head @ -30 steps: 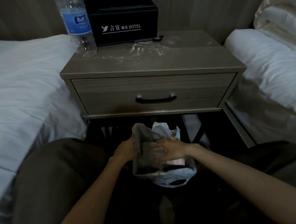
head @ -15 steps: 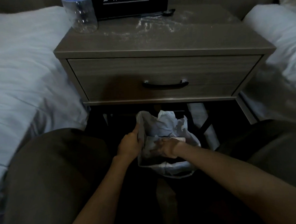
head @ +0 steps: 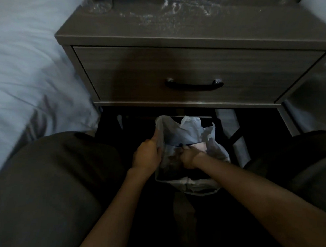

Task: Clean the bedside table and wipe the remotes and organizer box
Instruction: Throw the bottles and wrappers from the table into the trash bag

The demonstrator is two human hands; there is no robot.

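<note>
I've leaned closer: my right hand [head: 187,156] has pushed deeper into the bin bag [head: 177,134], its fingers hidden; left hand [head: 147,154] fingers grip the rim. The dusty desk [head: 192,28] waits, far, unwiped.

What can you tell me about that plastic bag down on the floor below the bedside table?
The plastic bag is thin, whitish, translucent and crumpled, lining a small dark bin just in front of the bedside table. Its mouth is open, the rim standing up unevenly. The left hand pinches its left edge; the right hand reaches inside. The contents are too dark to identify.
</note>
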